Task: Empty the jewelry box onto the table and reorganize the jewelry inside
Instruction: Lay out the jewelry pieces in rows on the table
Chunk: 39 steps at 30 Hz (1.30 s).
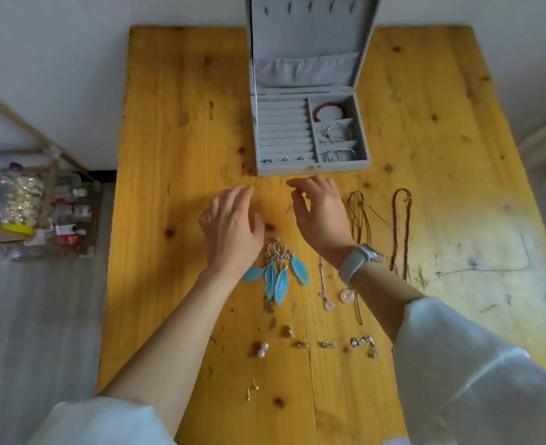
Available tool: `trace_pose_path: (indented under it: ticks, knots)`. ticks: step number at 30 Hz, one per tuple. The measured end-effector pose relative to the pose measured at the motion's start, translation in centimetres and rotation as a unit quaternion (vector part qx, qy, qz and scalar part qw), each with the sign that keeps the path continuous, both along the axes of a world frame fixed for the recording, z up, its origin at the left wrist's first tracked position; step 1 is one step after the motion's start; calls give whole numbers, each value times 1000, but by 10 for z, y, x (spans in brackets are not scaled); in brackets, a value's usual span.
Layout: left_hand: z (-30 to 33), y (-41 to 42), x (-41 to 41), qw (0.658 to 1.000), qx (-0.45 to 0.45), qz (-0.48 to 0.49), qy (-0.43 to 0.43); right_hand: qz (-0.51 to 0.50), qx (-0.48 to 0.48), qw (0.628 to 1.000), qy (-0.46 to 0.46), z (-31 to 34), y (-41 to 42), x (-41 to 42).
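Earrings (273, 274), necklaces (400, 232) and pearls (262, 349) lie under your arms on the tabletop (175, 155); jewelry box (310, 133) open beyond; left hand (230, 226) spread, right hand (320, 213) perhaps pinching something small.

Bare hands and forearms; loose white sleeves (477, 377) pushed up near the elbows; pale grey smartwatch (360, 260) strapped on right wrist, at 3 o'clock.

Looking down and forward from head height over a wooden table (175, 130), wide-angle and bending the edges. Sitting close above both forearms, with the left hand (231, 226) and right hand (320, 216) mid-frame. Facing the open box (310, 168) at the far side, near a wall.
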<state>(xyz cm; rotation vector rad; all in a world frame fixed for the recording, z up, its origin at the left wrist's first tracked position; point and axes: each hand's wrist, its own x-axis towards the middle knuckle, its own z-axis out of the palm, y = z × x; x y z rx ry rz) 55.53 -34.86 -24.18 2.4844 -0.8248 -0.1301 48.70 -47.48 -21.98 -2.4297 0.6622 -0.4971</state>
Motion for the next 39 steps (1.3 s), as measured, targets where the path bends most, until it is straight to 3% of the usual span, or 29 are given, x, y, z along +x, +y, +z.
trace_pose_path:
  ticks: [7, 13, 19, 23, 27, 30, 39]
  knots:
    - [-12, -29, 41, 991, 109, -77, 15, 26, -53, 991, 123, -10, -34, 71]
    - [-25, -30, 50, 995, 55, -85, -18, -44, -32, 975, 216, -16, -38, 98]
    - [-29, -22, 54, 998, 19, -64, -11, -40, -48, 947, 314, -8, -33, 116]
    - [-29, -22, 55, 997, 30, -70, -11, 5, -53, 939, 341, 0, -35, 117]
    - [-28, -25, 57, 997, 41, -66, -12, 80, -151, 899, 404, 10, -41, 122]
    - [-28, -25, 58, 997, 36, -60, -13, 105, -173, 893, 402, 11, -41, 123]
    - [-27, -24, 60, 998, 12, -54, -18, 96, -125, 939, 307, -2, -50, 111]
